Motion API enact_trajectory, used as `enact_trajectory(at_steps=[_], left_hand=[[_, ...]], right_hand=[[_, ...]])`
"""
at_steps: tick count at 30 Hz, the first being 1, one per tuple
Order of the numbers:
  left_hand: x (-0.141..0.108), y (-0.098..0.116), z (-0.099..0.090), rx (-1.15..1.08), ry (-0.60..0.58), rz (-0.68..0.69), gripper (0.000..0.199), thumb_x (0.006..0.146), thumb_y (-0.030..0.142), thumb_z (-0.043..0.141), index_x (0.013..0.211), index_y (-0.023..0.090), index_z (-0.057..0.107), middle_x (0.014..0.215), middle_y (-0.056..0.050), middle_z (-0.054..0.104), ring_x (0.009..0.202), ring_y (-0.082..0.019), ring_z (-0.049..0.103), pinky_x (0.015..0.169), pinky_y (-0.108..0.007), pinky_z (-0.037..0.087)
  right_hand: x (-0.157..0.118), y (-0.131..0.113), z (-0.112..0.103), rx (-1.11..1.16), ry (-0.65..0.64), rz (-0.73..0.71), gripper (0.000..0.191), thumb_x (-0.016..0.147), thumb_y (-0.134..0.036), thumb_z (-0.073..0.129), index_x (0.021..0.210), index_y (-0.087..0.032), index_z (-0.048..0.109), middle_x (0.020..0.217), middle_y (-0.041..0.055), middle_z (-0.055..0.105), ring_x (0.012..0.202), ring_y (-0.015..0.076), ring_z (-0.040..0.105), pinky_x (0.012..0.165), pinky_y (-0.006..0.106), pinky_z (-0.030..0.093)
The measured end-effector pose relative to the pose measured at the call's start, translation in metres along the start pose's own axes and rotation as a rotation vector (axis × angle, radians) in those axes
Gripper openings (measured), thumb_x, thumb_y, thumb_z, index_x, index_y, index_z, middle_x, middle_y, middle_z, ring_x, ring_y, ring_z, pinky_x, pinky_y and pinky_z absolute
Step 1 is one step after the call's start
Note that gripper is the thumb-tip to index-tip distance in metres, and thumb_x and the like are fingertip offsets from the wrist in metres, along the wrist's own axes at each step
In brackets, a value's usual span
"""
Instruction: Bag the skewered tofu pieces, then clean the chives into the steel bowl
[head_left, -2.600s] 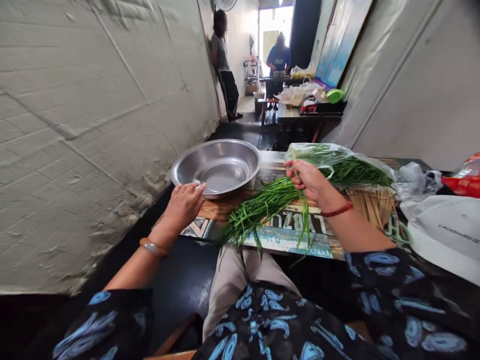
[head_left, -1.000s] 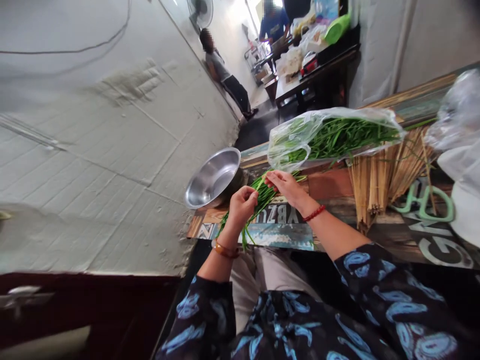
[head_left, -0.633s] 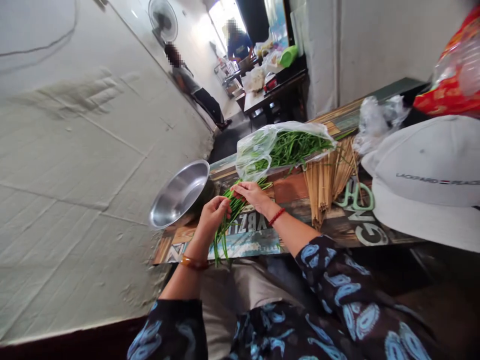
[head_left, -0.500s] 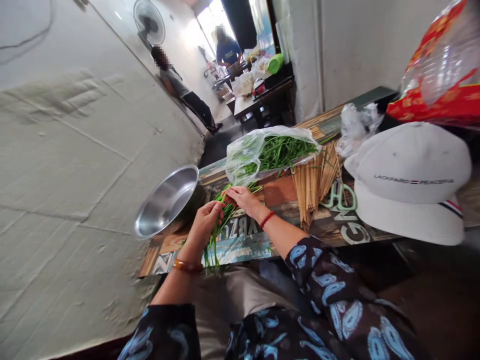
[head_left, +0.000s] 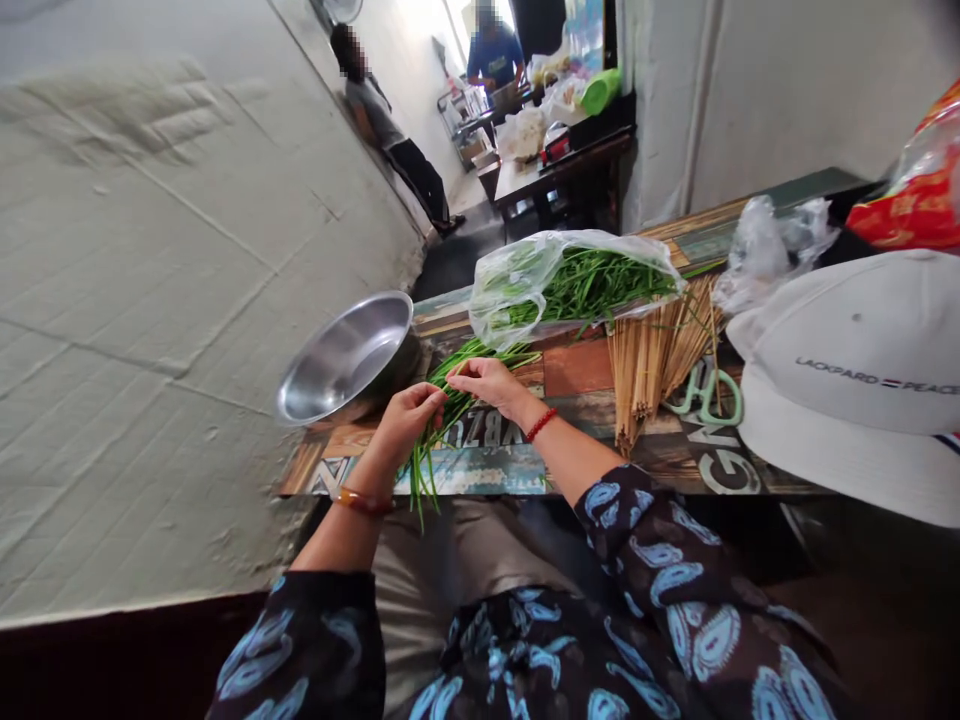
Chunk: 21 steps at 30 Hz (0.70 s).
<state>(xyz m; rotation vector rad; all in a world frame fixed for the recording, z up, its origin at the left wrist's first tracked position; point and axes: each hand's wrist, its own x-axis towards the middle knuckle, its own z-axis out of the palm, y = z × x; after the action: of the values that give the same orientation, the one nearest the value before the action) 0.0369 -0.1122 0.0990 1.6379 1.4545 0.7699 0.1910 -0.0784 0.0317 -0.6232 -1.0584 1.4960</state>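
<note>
A loose bunch of long green garlic chives [head_left: 466, 352] lies across the table, some stalks hanging over the front edge. Above it, my left hand [head_left: 409, 415] is closed, thumb and forefinger pinching chive stalks. My right hand [head_left: 491, 385] faces it with fingers pressed together in a pinch at the same stalks; the exact grip is partly hidden. More chives fill a clear plastic bag [head_left: 504, 290] just behind. A steel basin [head_left: 349, 360] stands tilted in view to the left of my left hand.
Bamboo skewers [head_left: 634, 375] lie in a pile on the right, beside pale green scissors [head_left: 709, 395]. Further right are a white cap [head_left: 847, 350], a crumpled plastic bag [head_left: 765, 245] and a red package [head_left: 911, 205]. A wall [head_left: 150, 300] borders the left; two people are in the background.
The view has shifted, so the basin, bag and cap sit differently in frame. My hands stay pinched over the chives, their fingertips slightly further apart.
</note>
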Motion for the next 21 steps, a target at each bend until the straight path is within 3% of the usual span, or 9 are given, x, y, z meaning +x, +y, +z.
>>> enact_trajectory(at_steps=[8,17,21], left_hand=[[0.013,0.003,0.004,0.042,0.013,0.031,0.041,0.066,0.053,0.076,0.074,0.014,0.063,0.055,0.004,0.052,0.048,-0.008,0.041,0.047,-0.020,0.029],[0.036,0.022,-0.012,0.553,-0.026,0.274,0.033,0.072,0.046,0.063,0.072,0.014,0.068,0.058,0.001,0.057,0.056,-0.012,0.045,0.054,-0.023,0.032],[0.047,0.020,-0.014,0.607,-0.092,0.325,0.032,0.074,0.046,0.060,0.071,0.015,0.068,0.059,0.000,0.059,0.056,-0.012,0.045,0.054,-0.023,0.032]], right_hand=[[0.003,-0.005,-0.010,0.004,0.028,0.001,0.013,0.068,-0.023,0.072,0.076,-0.014,0.069,0.064,-0.0042,0.061,0.059,0.0081,0.051,0.057,0.021,0.037],[0.007,-0.009,-0.023,-0.203,0.068,-0.120,0.010,0.067,-0.020,0.074,0.074,-0.013,0.074,0.063,-0.0029,0.064,0.057,0.0081,0.050,0.058,0.021,0.038],[0.008,-0.008,-0.029,-0.250,0.090,-0.175,0.013,0.067,-0.026,0.075,0.073,-0.015,0.075,0.070,0.0000,0.069,0.065,0.0111,0.057,0.063,0.023,0.042]])
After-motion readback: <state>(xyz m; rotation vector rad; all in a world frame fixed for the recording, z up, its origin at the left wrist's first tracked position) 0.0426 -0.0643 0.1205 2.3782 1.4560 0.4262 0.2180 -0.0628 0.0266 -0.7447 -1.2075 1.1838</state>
